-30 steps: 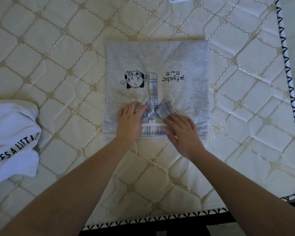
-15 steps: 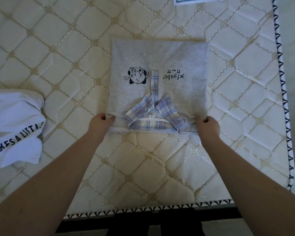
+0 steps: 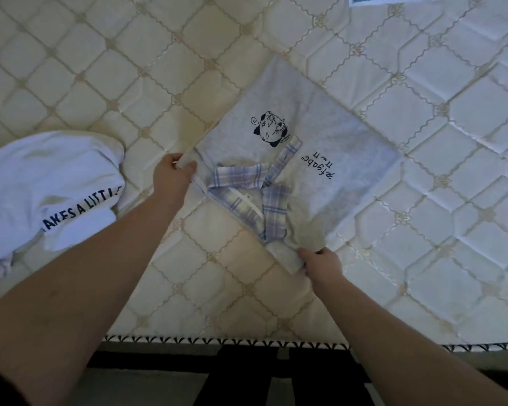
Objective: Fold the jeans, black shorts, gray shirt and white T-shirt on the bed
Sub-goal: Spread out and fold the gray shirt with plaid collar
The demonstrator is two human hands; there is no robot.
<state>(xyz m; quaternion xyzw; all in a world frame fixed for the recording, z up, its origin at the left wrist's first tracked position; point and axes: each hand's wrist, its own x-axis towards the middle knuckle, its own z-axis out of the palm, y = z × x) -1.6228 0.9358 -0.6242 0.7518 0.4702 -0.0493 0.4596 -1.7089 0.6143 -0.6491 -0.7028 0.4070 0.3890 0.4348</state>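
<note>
Both hands, left (image 3: pixel 170 178) and right (image 3: pixel 323 266), pinch the folded gray shirt (image 3: pixel 320 183) by its near corners; white T-shirt (image 3: pixel 50 191) lies crumpled, unfolded. Jeans, shorts out of view.

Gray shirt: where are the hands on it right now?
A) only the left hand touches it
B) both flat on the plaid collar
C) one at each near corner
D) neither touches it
C: the left hand grips one near corner of the gray shirt and the right hand grips the other.
</note>
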